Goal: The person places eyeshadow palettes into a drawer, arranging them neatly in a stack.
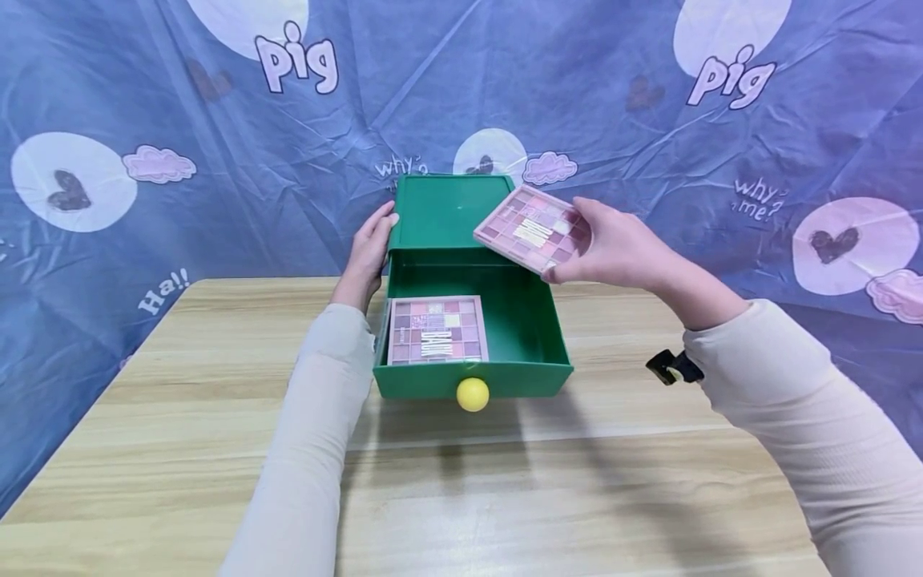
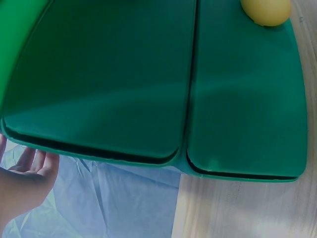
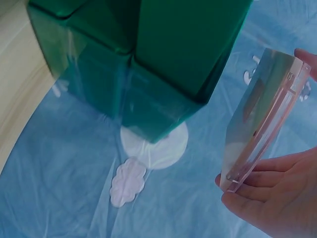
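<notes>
A green drawer box stands on the table with its drawer pulled out toward me. Inside the drawer, on its left side, lies one pink eyeshadow palette. My right hand pinches a second eyeshadow palette by its right side, tilted in the air above the drawer's right rear. The right wrist view shows that palette edge-on between thumb and fingers. My left hand rests against the box's left side with its fingers extended. In the left wrist view the left hand is partly cut off.
A yellow round knob sticks out from the drawer front. The wooden table lies beneath, and a blue printed cloth hangs right behind the box. A black strap buckle hangs by the right sleeve.
</notes>
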`<state>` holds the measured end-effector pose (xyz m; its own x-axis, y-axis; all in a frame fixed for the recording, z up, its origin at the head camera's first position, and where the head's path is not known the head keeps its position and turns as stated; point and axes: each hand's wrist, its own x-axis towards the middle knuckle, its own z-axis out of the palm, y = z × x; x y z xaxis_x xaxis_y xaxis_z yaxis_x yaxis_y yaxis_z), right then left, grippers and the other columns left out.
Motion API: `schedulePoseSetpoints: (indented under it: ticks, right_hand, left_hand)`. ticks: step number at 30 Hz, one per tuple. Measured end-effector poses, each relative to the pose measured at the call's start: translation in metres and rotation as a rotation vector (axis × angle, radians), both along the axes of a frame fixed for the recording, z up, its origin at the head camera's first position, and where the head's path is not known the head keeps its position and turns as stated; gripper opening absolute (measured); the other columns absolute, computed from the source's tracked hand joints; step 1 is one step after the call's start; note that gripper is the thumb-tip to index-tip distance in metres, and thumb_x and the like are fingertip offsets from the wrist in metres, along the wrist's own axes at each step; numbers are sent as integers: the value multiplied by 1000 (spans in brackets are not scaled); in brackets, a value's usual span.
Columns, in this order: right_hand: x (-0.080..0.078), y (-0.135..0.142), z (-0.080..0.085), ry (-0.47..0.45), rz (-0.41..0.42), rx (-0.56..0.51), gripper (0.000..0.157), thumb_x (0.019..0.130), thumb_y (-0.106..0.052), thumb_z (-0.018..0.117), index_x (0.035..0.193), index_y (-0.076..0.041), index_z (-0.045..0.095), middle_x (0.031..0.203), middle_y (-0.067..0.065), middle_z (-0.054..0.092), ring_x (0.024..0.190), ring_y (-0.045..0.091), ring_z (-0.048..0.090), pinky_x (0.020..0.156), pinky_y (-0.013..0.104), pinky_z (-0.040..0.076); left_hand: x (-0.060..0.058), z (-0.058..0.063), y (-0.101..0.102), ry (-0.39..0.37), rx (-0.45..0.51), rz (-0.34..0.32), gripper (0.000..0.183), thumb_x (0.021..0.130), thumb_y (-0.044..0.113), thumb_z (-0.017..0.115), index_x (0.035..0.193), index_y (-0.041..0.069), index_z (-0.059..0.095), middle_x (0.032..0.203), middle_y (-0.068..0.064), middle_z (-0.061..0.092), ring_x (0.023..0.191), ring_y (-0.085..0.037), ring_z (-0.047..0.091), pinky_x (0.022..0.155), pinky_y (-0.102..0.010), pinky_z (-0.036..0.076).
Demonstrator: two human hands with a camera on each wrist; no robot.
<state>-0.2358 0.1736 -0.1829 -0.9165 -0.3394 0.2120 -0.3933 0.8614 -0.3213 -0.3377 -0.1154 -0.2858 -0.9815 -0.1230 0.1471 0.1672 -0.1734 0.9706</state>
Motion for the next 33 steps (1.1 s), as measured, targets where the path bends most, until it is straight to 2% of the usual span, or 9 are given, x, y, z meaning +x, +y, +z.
schedulePoseSetpoints:
  ticks: [2, 8, 14, 18, 26, 33]
  right_hand:
    - [2, -4, -2, -15, 29, -14, 81, 61, -38, 73, 122, 2, 37, 99, 13, 49, 86, 25, 44, 72, 38, 35]
    - [4, -15, -13, -53, 164, -74, 78, 60, -32, 75, 121, -1, 37, 99, 8, 48, 86, 20, 42, 72, 35, 34]
    - [8, -26, -21, -83, 243, -55, 97, 59, -34, 76, 133, 1, 25, 122, 11, 41, 102, 22, 40, 86, 40, 32]
    - [9, -32, -26, -73, 325, -40, 101, 56, -33, 78, 134, 2, 23, 129, 11, 36, 111, 22, 36, 93, 38, 27]
    - [6, -44, -40, -118, 510, -16, 99, 58, -32, 77, 133, 3, 22, 126, 10, 37, 110, 18, 35, 93, 34, 28]
    - [5, -56, -48, -133, 561, 39, 99, 61, -32, 76, 134, 6, 20, 129, 11, 35, 116, 21, 29, 96, 36, 25]
  left_hand:
    - [0, 0, 0, 0, 3, -1, 44, 86, 26, 50, 129, 18, 43, 126, 1, 41, 94, -14, 46, 80, -26, 37]
    - [-1, -1, 1, 1, 0, 9, 42, 86, 26, 50, 128, 20, 45, 126, 1, 42, 94, -14, 46, 79, -26, 38]
    - [-1, 0, 1, 5, -4, 23, 43, 86, 25, 50, 128, 19, 45, 125, 0, 43, 93, -13, 46, 77, -24, 38]
    - [-1, 0, 2, 3, 1, 34, 42, 85, 24, 51, 127, 19, 47, 123, 0, 45, 88, -12, 47, 73, -23, 38]
    - [0, -1, 2, 3, 6, 29, 42, 86, 24, 50, 127, 18, 46, 125, 1, 43, 89, -12, 47, 76, -23, 38]
    - [1, 0, 2, -6, 1, 20, 41, 86, 25, 50, 127, 20, 46, 126, 3, 41, 97, -13, 46, 80, -25, 38]
